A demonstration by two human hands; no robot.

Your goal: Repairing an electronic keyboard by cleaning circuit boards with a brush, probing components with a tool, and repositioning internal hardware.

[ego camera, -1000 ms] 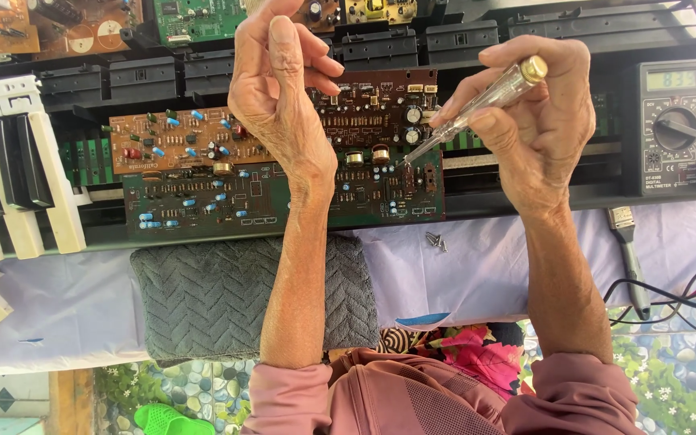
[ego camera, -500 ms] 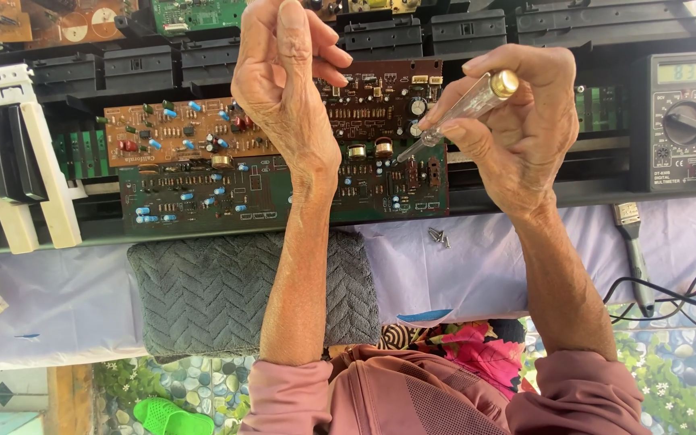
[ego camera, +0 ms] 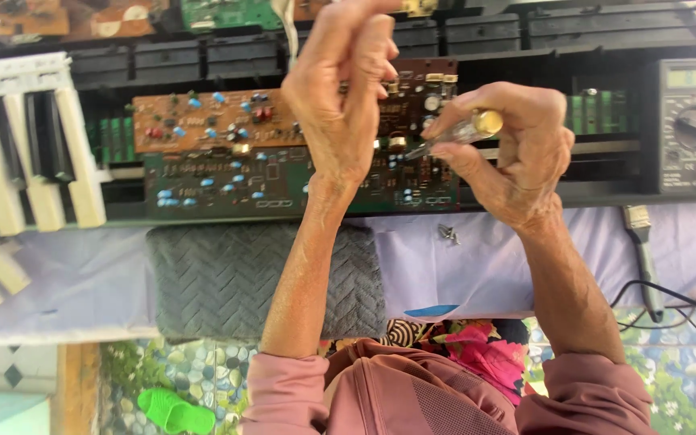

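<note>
My left hand [ego camera: 348, 105] is raised over the middle of a long circuit board, brown in its upper half [ego camera: 203, 121] and green in its lower half [ego camera: 227, 181]. Its fingers are bunched and seem to pinch a pale ribbon cable [ego camera: 286, 28] that hangs by the fingertips. My right hand [ego camera: 517, 153] grips a screwdriver [ego camera: 465, 130] with a clear handle and a brass-coloured cap. The blade points left and down at the board's right part, just beside my left wrist. The tip is partly hidden.
A grey multimeter [ego camera: 690, 125] with red and black leads sits at the right. Loose white and black piano keys [ego camera: 34, 153] lie at the left. A grey quilted pad [ego camera: 219, 278], small screws [ego camera: 447, 234] and a brush [ego camera: 642, 250] rest on the pale cloth.
My right hand has brought the screwdriver left and down, closer to the board. My left hand has lifted a little, with its fingers closing near the pale ribbon.
</note>
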